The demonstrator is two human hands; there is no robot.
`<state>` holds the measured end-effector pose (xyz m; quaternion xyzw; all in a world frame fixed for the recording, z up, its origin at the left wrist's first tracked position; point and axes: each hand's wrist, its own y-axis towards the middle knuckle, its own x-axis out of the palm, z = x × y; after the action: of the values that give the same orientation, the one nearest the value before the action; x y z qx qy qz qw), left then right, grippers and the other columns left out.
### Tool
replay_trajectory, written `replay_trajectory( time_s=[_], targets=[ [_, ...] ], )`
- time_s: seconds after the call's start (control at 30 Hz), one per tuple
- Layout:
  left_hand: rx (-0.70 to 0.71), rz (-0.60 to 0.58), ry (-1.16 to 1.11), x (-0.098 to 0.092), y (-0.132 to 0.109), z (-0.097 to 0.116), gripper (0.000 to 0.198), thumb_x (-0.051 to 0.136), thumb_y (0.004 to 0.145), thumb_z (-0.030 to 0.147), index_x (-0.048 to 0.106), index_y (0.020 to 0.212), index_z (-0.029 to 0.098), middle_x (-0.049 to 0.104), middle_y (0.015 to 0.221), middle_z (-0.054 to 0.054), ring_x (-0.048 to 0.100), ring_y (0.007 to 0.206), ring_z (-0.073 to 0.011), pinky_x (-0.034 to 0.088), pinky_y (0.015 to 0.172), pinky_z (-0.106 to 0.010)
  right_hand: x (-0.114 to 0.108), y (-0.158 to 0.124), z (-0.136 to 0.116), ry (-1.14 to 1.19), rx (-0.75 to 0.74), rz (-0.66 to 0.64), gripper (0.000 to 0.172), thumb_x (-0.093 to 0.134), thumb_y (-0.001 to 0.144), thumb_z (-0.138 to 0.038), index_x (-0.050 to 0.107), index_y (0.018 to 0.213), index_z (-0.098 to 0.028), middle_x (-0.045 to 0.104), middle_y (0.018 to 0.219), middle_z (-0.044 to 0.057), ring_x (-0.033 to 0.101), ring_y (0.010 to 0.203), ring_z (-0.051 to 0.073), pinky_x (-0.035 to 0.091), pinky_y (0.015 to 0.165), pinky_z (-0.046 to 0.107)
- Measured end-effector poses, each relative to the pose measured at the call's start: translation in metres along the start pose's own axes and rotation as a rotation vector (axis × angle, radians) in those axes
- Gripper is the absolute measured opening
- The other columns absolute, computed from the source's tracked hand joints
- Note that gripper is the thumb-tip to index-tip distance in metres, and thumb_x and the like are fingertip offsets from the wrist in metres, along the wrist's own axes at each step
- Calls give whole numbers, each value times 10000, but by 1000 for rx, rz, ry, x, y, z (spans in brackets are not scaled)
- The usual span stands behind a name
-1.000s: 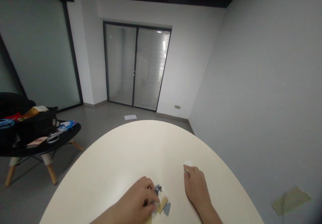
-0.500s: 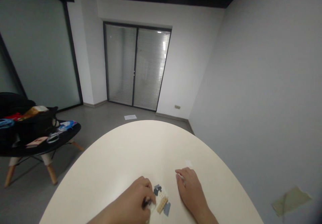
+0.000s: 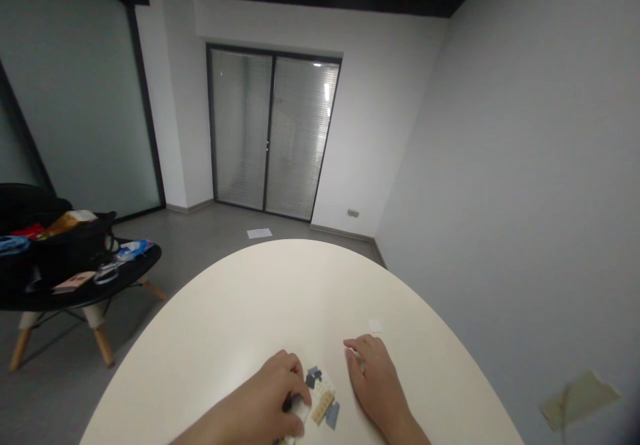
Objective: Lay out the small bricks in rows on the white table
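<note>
Head view: a round cream worktop (image 3: 240, 325) spreads before me; a black chair (image 3: 100, 292) bearing a black bag (image 3: 70, 252) stands off to the left; my left hand (image 3: 275, 392) bends low, my right hand (image 3: 374, 378) lies opposite, thumb and forefinger tips slightly apart, though whether they grip anything I cannot tell; between my hands sit a tan brick (image 3: 323, 408) and, just beside it, a blue-grey piece (image 3: 333, 416); my left fingers clamp a whitish piece (image 3: 301, 408); dark-grey pieces (image 3: 311, 381) lie beyond the brick; a white square (image 3: 375, 326) rests past my right hand.
</note>
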<state>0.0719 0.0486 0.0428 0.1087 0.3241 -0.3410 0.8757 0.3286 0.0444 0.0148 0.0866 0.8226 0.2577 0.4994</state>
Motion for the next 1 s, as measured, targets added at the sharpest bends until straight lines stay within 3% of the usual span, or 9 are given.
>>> replay_trajectory(
  time_s=[0.2,0.43,0.77,0.87,1.0],
  targets=[
    [-28,9,-38,3,-1,-4,320,900,573,238,770,863,273,605,1078,-17,531,1062,-242,417,890,-296,0,0,0,3,-28,55,189,499,939,-225,686,958,-216,680,896,76,613,889,229,505,817,396],
    [70,52,-46,4,-1,-6,305,870,591,178,736,853,255,641,990,9,528,1031,-217,384,898,-277,0,-1,-1,-2,-53,73,176,502,937,-213,677,953,-223,677,895,67,614,880,224,508,810,386],
    [-43,131,-47,6,-1,-2,226,699,640,105,736,833,216,611,861,3,553,872,-192,406,759,-255,0,-1,-2,-17,-59,56,175,502,932,-187,672,962,-215,666,901,72,607,892,232,512,822,403],
    [-64,166,-120,9,3,-5,150,664,680,127,739,793,192,623,772,9,560,751,-167,403,684,-249,-2,0,-6,-19,-77,68,172,513,925,-180,676,969,-217,665,897,71,609,887,232,521,811,399],
    [-104,246,-387,14,11,-13,165,672,730,198,760,860,147,680,734,-31,582,678,-174,414,619,-258,-9,1,-19,18,-152,72,172,534,917,-173,680,988,-230,666,900,66,618,879,219,536,779,362]
  ],
)
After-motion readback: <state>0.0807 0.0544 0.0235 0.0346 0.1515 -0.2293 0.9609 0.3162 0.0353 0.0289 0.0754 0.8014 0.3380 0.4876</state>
